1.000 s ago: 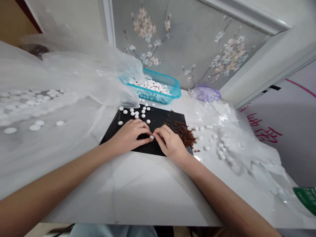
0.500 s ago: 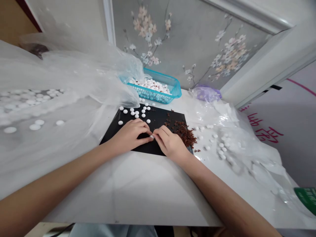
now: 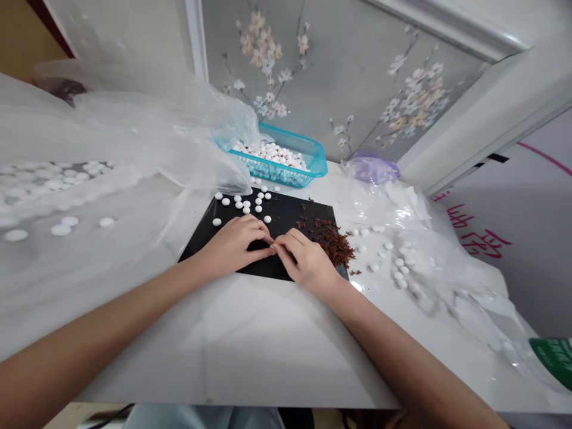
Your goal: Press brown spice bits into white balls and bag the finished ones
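Over the black board [image 3: 263,271] my two hands meet at the fingertips. My left hand [image 3: 236,244] is closed in a pinch on a small white ball [image 3: 272,246], most of which is hidden by the fingers. My right hand [image 3: 308,259] pinches right at the ball; whatever is between its fingertips cannot be made out. Behind my left hand, several loose white balls [image 3: 238,199] lie on the board. A pile of small reddish-brown, star-shaped pieces [image 3: 335,245] sits just right of my right hand, spilling over the board's edge.
A blue plastic basket [image 3: 318,164] with white balls, some with brown bits, stands behind the board. Clear plastic bags [image 3: 179,128] of white balls spread at the left. More plastic [image 3: 415,208] and loose balls [image 3: 399,262] lie right, with a purple bag [image 3: 373,168] behind.
My right fingertips have shifted slightly left and closed over the white ball, which shows less now. My left hand has barely moved.
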`<state>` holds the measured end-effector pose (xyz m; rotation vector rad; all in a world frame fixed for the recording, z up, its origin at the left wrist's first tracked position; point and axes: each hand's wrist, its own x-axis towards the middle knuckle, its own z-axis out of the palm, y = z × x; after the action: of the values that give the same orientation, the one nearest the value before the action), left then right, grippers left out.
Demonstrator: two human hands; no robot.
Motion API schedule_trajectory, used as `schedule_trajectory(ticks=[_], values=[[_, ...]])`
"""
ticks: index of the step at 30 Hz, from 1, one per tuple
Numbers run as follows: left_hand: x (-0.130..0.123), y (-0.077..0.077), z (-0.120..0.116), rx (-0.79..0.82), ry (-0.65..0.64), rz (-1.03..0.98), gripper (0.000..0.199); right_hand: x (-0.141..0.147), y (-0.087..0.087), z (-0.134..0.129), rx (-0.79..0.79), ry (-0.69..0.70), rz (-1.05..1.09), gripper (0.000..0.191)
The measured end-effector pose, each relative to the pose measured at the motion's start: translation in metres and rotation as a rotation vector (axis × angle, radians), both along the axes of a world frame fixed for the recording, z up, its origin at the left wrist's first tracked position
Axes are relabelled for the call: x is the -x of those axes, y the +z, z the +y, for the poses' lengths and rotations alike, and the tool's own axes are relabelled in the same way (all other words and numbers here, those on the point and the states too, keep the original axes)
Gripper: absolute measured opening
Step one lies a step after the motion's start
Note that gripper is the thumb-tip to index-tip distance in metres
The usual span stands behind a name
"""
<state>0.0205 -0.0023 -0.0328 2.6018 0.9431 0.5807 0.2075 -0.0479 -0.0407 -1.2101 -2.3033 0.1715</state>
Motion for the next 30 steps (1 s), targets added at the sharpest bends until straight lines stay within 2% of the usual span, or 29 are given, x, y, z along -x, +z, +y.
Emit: schedule_trajectory(ticks=[5, 10, 16, 24, 30], values=[[-0.0002, 0.0006, -0.0003, 0.015, 0.005, 0.006, 0.024, -0.0028, 0.0, -0.0006, 0.046, -0.023, 0.194, 0.011], [-0.0006, 0.0, -0.001, 0.019, 0.004, -0.012, 0.024, -0.0044, 0.0006, -0.0017, 0.04, 0.01, 0.288, 0.018], [0.0001, -0.0008, -0.0014, 0.023, -0.001, -0.012, 0.023, -0.0043, 0.0021, -0.0021, 0.099, 0.056, 0.299, 0.019], [0.0018, 0.0005, -0.0013, 0.014, 0.009, 0.013, 0.023, -0.0044, 0.0045, -0.0031, 0.078, 0.119, 0.252, 0.021], [0.0011, 0.0002, -0.001, 0.02, 0.014, -0.001, 0.03, 0.0013, 0.008, -0.0053, 0.101, 0.083, 0.139, 0.021]])
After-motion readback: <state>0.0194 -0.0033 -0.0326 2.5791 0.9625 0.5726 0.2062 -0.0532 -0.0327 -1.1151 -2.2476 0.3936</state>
